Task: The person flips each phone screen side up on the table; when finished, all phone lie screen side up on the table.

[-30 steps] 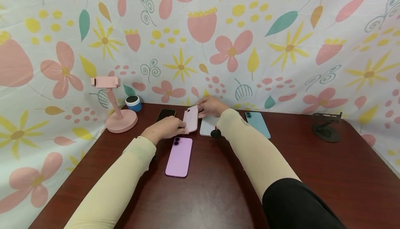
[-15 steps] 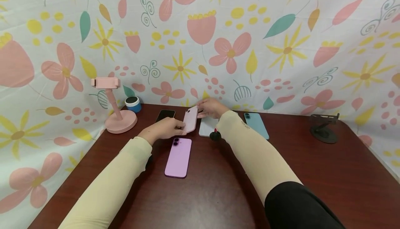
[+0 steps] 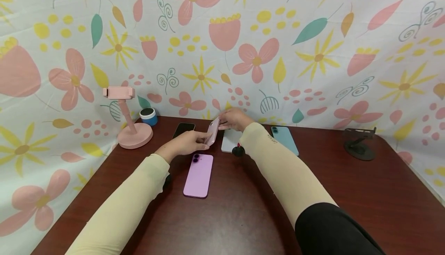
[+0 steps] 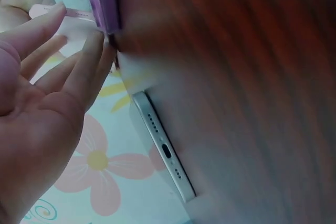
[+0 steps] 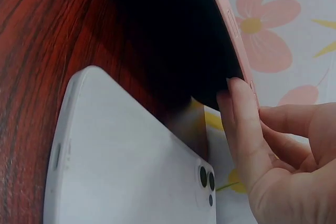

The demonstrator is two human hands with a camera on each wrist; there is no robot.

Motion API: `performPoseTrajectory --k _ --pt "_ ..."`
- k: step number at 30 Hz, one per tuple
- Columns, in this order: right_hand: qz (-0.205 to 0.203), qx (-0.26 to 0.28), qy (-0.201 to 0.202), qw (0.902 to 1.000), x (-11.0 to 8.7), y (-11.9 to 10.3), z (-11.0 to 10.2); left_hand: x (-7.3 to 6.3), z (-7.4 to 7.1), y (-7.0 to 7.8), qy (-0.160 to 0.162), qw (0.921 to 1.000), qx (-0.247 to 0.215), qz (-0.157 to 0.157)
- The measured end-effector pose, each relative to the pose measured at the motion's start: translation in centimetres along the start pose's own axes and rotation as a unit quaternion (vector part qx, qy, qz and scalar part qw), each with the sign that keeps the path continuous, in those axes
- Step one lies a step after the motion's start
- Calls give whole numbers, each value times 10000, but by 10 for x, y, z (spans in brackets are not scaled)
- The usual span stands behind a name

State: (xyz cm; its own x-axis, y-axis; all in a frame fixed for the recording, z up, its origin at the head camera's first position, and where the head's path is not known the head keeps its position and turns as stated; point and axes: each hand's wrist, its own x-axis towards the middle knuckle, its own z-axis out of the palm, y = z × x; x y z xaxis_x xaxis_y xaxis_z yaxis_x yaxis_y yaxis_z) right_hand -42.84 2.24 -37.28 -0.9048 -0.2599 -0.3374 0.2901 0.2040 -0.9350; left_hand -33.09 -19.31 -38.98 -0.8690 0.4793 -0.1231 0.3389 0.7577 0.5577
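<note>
Tilted up on edge above the table, a pink phone (image 3: 213, 131) is held between both hands. The left hand (image 3: 185, 143) grips its lower left side; in the left wrist view, thumb and fingers lie about the pink edge. At the far upper corner, the right hand (image 3: 235, 119) pinches the phone; the right wrist view shows its dark screen (image 5: 173, 30). Beside it lies a white phone (image 5: 126, 156), back up with its cameras showing. In front of the left hand a purple phone (image 3: 199, 175) lies back up. A dark phone (image 3: 184, 127) is partly hidden behind the left hand.
A blue phone (image 3: 285, 139) lies right of the right sleeve. At left stand a pink phone stand (image 3: 135, 136) and a blue jar (image 3: 148, 118). A black stand (image 3: 360, 147) sits at right. A flowered cloth (image 3: 313, 92) hangs behind the table.
The pink phone has tipped from lying nearly flat to standing steeper on edge, its back now seen more narrowly. Both hands have kept about the same place.
</note>
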Motion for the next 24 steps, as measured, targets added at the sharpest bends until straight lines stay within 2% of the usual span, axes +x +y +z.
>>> performPoseTrajectory --k 5,11,24 --pt "-84 -22 123 9999 -4 -3 3 -2 1 3 -1 9977 -660 157" --pt "-153 -225 115 9996 -11 -7 6 -3 3 5 72 9912 -1324 44" --pt "-213 -577 252 9978 -18 -12 10 -4 9 10 144 9821 -1878 -52"
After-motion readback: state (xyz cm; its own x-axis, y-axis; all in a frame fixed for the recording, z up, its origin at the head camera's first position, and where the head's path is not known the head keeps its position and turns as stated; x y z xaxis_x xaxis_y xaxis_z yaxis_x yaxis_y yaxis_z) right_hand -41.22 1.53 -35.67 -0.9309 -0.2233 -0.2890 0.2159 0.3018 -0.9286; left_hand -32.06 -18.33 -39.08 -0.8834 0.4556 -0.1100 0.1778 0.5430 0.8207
